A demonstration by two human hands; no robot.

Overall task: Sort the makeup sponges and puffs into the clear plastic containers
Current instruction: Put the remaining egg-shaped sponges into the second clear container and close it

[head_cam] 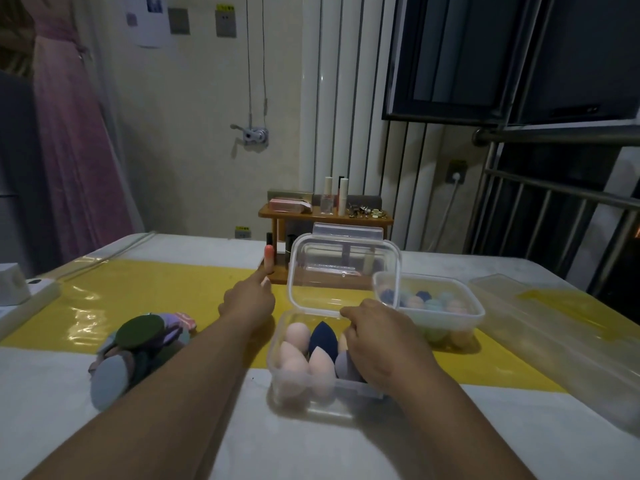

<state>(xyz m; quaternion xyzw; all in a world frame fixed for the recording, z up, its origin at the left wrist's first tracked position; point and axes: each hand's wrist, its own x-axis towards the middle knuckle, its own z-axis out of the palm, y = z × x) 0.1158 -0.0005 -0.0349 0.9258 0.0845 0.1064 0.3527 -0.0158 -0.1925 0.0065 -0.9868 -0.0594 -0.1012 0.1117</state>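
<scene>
A clear container (279, 382) stands in front of me with its hinged lid (343, 265) raised. It holds several egg-shaped sponges: pink ones (297, 335), a navy one (323, 337) and a grey one (343, 364). My right hand (381, 341) lies palm down over the container's right side, its fingers curled over the sponges there. My left hand (247, 301) stretches forward left of the lid, its fingertips at the base of an upright pink-orange oblong object (269, 258). A pile of flat round puffs (138, 344) lies to the left.
A second clear container (476, 315) with pastel sponges sits behind right. A long clear box (554, 344) lies at the far right. A wooden shelf (325, 216) with bottles stands behind the lid. A white box (14, 282) is at the left edge.
</scene>
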